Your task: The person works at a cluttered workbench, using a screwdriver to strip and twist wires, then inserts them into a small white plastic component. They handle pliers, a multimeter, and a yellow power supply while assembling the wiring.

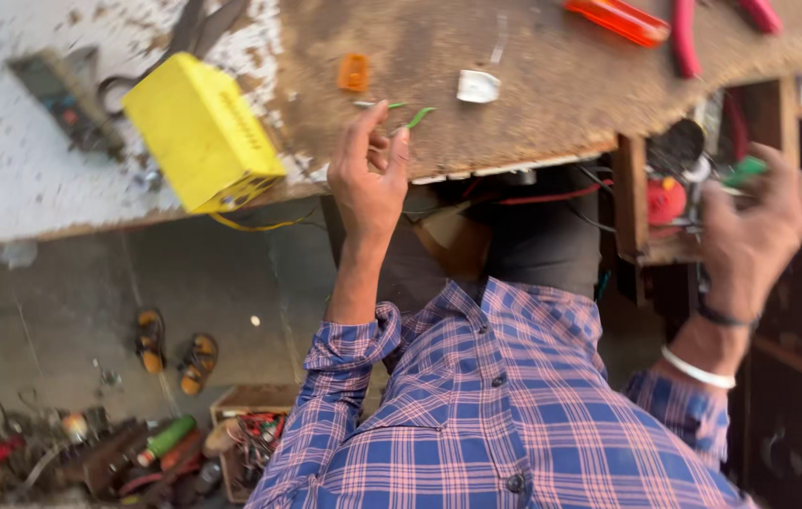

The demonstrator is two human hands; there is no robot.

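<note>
Blue and pink plaid button shirt (504,415), sleeves rolled up, white bangle (698,369), dark wristband (723,317)

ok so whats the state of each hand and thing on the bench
left hand: raised, fingertips pinching a green wire
right hand: reaching into a wooden box
yellow box: lying tilted at the bench edge
red pliers: lying untouched

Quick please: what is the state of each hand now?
Left hand: closed, pinching a green wire.
Right hand: curled at the wooden box; what it grips cannot be told.
</note>
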